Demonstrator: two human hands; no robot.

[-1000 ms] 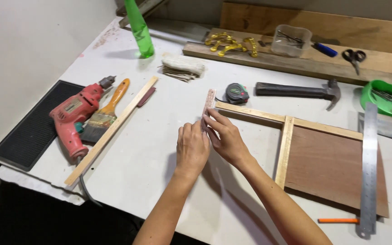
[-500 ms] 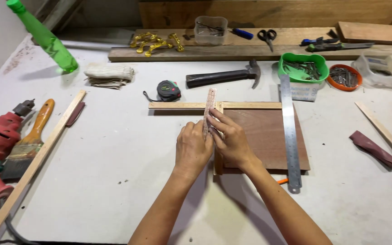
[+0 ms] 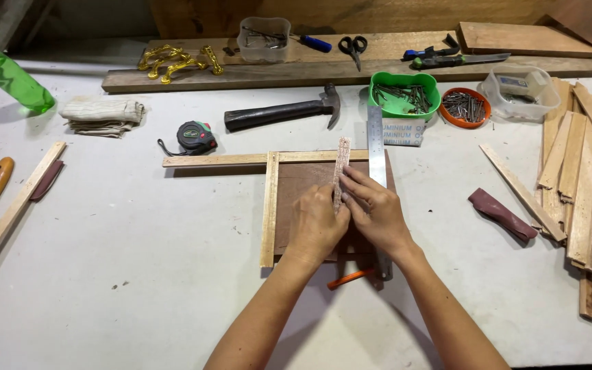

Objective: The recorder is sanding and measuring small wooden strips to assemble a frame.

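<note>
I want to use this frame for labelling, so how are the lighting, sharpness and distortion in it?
Head view: even, soft light, with faint shadows under the hammer and both forearms; no strong glare, even on the steel ruler. The left hand, right hand and the thin strip they hold look sharp. Wide-angle bending shows at the edges, where the green bottle is stretched and cut off.

Green bowl [image 3: 403,94], orange dish [image 3: 465,107], black hammer handle [image 3: 272,114] — pale frame strips [image 3: 269,208], brown panel [image 3: 303,185].
</note>
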